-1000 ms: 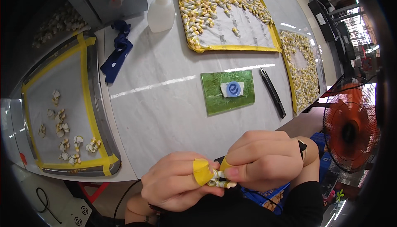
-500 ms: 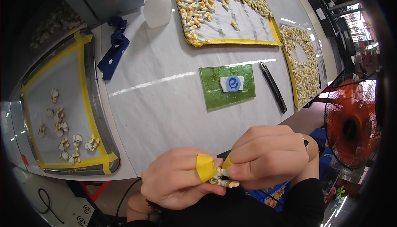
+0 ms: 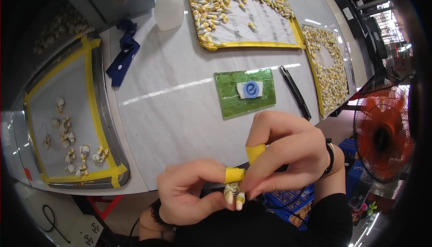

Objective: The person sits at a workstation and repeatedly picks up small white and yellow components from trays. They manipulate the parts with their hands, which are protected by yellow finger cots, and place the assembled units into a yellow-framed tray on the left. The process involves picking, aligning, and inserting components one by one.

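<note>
Low in front of me, my left hand pinches a small white, yellow and grey striped piece between thumb and index finger. Two pale tips on it point down toward me. Yellow tape wraps that index finger at its end. From the other side my right hand closes thumb and fingertips at the piece's right edge; its index finger, also taped yellow, is raised and bent. The fingertips hide part of the piece. Beyond the hands lies a green slab with a small blue ring-shaped thing on a white patch.
A black utility knife lies right of the slab. Yellow-edged trays of many small striped pieces stand at the back and right. At left, another taped tray holds several white-and-yellow pieces. A pump bottle, dark blue cloth and orange fan surround the table.
My right hand has moved up and its index finger has lifted off, bending away. My left hand has turned slightly, and the piece's pale tips now point down instead of right.
</note>
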The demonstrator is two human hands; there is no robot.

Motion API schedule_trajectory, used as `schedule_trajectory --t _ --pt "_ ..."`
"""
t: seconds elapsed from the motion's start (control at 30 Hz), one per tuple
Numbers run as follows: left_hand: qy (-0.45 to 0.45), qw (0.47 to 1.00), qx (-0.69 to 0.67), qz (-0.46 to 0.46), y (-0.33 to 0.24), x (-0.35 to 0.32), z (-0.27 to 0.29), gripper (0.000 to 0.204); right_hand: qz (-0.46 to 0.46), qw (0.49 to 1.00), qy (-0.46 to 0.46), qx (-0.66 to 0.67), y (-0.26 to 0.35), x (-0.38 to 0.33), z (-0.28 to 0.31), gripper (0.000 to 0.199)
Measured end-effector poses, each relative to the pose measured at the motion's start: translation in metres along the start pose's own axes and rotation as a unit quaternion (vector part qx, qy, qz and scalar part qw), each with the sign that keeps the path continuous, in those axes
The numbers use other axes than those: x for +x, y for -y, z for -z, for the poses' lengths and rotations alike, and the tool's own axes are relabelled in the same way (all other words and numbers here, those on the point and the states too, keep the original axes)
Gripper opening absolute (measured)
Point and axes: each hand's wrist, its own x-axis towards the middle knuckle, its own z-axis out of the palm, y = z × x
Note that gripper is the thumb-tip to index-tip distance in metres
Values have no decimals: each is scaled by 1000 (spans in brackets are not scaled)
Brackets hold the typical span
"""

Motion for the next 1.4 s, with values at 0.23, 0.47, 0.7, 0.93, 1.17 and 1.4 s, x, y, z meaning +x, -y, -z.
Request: schedule_trajectory --t 0.23,0.47,0.7,0.93,1.17,1.4 --pt "43 997 -3 57 0 -2 2 20 20 999 10 -47 2 1 -6 15" --pt "133 906 402 14 -60 -10 12 15 83 988 105 -72 2 -6 -9 25" --pt "-73 534 842 -4 -154 -7 64 26 -62 959 -101 -258 13 -43 28 25" --pt "-198 455 867 -50 -199 131 148 36 -29 919 -176 -352 13 -43 55 23" --pt "-179 400 888 -141 -178 155 255 19 -56 896 -240 -369 -21 -24 76 15" --pt "-170 539 787 -248 -195 112 168 20 -71 911 -155 -375 -70 41 106 30"
